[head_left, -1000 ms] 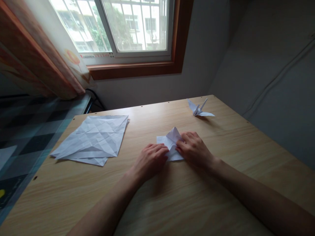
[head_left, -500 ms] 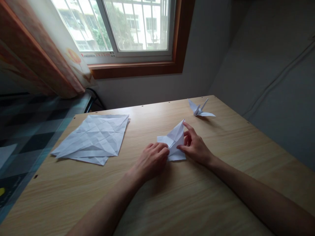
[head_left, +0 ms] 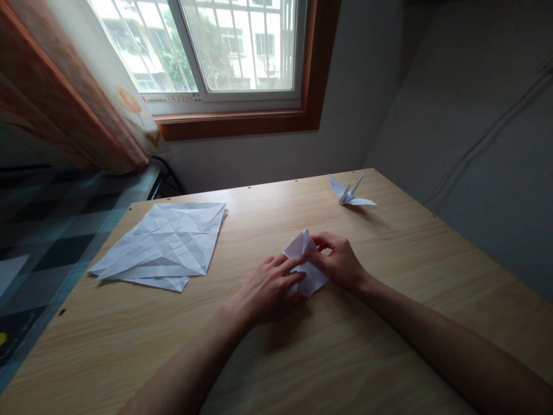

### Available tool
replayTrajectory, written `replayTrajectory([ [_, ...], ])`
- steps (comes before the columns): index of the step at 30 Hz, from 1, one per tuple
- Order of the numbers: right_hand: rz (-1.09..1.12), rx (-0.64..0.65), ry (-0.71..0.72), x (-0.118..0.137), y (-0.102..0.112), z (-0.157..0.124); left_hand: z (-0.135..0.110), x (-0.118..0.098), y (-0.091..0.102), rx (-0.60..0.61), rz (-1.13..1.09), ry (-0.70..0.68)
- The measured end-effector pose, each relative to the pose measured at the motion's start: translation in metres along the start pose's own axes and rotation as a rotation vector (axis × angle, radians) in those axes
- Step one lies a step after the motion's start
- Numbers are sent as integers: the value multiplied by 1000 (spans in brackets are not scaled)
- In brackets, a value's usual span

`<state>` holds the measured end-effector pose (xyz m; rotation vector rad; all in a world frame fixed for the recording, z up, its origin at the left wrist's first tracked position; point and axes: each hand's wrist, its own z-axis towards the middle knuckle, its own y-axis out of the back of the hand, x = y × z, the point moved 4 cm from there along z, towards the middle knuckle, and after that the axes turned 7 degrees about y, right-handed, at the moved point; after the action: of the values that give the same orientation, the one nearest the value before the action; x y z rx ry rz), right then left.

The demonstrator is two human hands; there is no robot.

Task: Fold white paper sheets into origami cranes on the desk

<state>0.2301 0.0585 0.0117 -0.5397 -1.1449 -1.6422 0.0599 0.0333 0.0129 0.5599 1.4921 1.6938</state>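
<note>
A small folded sheet of white paper (head_left: pixel 315 279) lies on the wooden table under both hands, its narrow upper corner pointing away from me. My left hand (head_left: pixel 274 288) rests on its left side with the fingers spread and lying across the paper. My right hand (head_left: pixel 339 259) is closed at the paper's upper right, thumb on top and fingers behind the edge near the peak. Parts of the folds are hidden under my fingers. Beyond my right hand stands a finished white paper crane (head_left: pixel 351 197) with its wings spread.
A stack of creased white paper sheets (head_left: pixel 173 242) lies on the left of the wooden table (head_left: pixel 242 369). Left of the table is a checked surface (head_left: pixel 64 251). Behind are a window (head_left: pixel 246 52), a curtain (head_left: pixel 78 86) and walls.
The paper's raised pointed flap has come down and the sheet looks more compact. My right hand has moved left and lower; my left fingers have spread from a curled hold onto the paper.
</note>
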Motion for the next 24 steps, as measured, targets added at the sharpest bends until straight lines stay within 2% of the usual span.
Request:
replayTrajectory([
  [8,17,-56,-10,5,-2,10,2,-2,0,60,17,11],
  [13,31,-33,58,7,-2,20,1,0,-1,95,14,17],
  [24,87,-112,21,10,-4,32,1,-1,1,60,-8,10],
])
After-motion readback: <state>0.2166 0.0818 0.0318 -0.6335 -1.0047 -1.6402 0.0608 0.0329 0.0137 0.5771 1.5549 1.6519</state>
